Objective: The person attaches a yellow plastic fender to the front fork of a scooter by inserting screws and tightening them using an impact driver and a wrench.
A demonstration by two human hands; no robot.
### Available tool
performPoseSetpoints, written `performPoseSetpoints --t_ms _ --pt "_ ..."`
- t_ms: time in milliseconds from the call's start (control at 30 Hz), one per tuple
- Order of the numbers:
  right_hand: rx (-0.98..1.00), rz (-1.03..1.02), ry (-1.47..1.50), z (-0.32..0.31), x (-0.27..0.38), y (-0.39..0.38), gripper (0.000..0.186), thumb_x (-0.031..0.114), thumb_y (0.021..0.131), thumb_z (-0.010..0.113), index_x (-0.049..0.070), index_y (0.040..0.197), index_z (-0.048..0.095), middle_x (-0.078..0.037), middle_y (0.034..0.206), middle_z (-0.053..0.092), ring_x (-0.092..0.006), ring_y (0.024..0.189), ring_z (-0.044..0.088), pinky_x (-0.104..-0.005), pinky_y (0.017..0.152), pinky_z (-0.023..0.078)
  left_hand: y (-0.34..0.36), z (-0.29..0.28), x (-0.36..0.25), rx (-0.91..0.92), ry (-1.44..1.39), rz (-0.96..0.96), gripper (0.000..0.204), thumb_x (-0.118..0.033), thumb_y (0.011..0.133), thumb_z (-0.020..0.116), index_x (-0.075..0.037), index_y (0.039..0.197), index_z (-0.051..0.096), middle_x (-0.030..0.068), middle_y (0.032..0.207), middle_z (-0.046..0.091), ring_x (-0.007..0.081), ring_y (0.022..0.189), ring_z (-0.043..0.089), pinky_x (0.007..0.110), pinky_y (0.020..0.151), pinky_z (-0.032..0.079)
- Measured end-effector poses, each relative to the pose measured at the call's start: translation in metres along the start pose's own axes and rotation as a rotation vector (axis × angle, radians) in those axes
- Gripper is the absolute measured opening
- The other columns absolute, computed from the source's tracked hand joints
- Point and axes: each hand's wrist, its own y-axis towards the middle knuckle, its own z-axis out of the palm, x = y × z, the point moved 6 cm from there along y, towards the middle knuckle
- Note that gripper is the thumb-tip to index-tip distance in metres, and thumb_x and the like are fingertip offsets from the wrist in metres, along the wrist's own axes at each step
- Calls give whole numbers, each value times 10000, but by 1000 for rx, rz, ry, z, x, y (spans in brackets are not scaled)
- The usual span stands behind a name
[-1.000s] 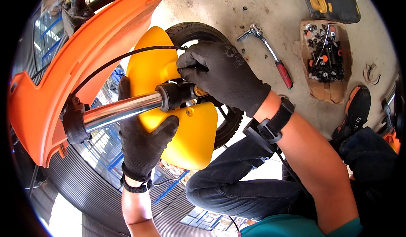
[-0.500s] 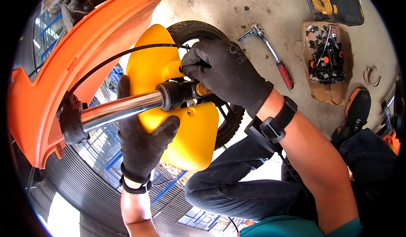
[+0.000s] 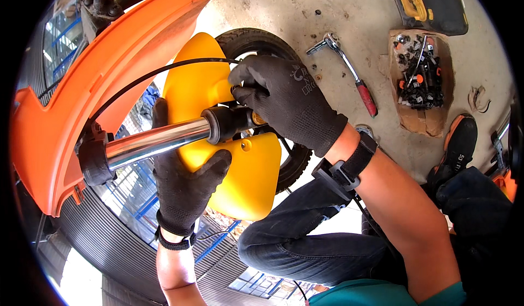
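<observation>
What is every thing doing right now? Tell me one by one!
left hand: gloved, gripping the yellow fender from below.
right hand: gloved, fingers on the black fork end.
chrome fork tube: bare, lying crosswise.
black cable: arched over the fender.
wheel: partly hidden behind the fender.
ratchet wrench: lying on the floor, untouched.
cardboard tray: open, holding small parts.

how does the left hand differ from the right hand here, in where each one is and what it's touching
The left hand comes up from below and cups the yellow fender under the chrome fork tube. The right hand reaches in from the right, higher up, its fingers curled at the black collar where the tube ends, beside the tyre. Only the right wrist wears a broad black strap. Both wear dark knit gloves.
</observation>
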Motion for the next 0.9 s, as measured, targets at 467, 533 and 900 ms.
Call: performPoseSetpoints --t_ms 467,533,900 --pt "124 19 -89 -1 -2 5 87 70 853 646 3 905 627 -140 825 635 -280 765 643 -368 703 514 -4 -7 -2 -74 207 -54 881 8 713 721 43 1441 225 220 1274 516 270 1078 612 357 940 504" --pt "133 6 -141 1 0 6 94 76 851 652 -1 898 624 -140 814 629 -279 753 640 -372 693 511 -5 -5 0 -94 87 -90 905 6 710 726 40 1451 207 216 1271 515 263 1075 611 357 941 504" --pt "149 28 -109 0 6 6 148 75 853 651 10 984 623 -144 860 651 -277 790 655 -368 725 517 1 -6 -7 -77 173 59 902 -37 731 738 40 1453 202 205 1266 520 261 1055 620 360 946 499"
